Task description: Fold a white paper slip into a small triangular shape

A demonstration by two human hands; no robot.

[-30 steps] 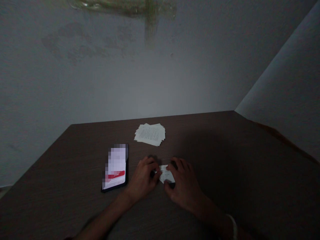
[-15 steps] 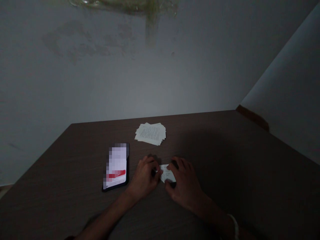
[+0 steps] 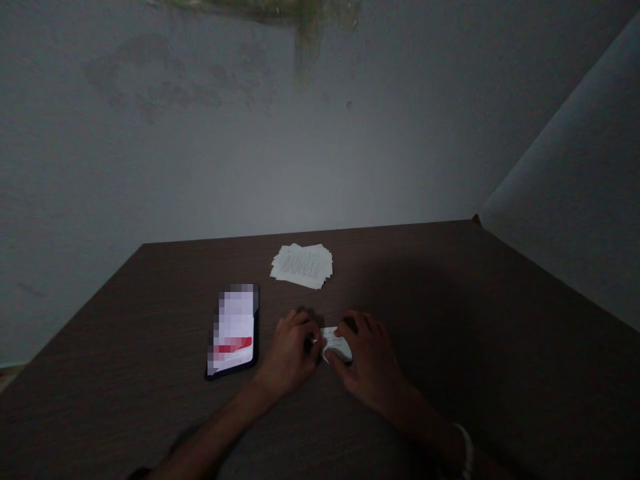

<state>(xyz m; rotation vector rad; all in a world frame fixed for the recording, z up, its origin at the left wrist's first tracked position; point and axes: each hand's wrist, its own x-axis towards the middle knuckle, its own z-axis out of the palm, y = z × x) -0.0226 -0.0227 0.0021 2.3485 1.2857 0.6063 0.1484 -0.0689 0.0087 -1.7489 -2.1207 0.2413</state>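
A small white paper slip (image 3: pixel 336 343) with print on it is held just over the table between both hands. My left hand (image 3: pixel 295 347) pinches its left end, thumb against the curled fingers. On the other side my right hand (image 3: pixel 369 363) grips the slip, thumb at the near edge and fingers at the far edge. The paper looks bent between the hands, and its ends are partly hidden by the fingers. Beyond the hands lies a loose stack of printed paper slips (image 3: pixel 303 265), its edges fanned unevenly.
A phone (image 3: pixel 235 327) in a dark case lies left of my left hand, its lit screen blurred out. The dark wooden table (image 3: pixel 150 320) meets a stained grey wall (image 3: pixel 320 153) at the back and another wall on the right.
The right thumb has shifted up and in along the slip, and the paper now looks more bent. The left hand keeps its pinch. The stack and phone lie as before.
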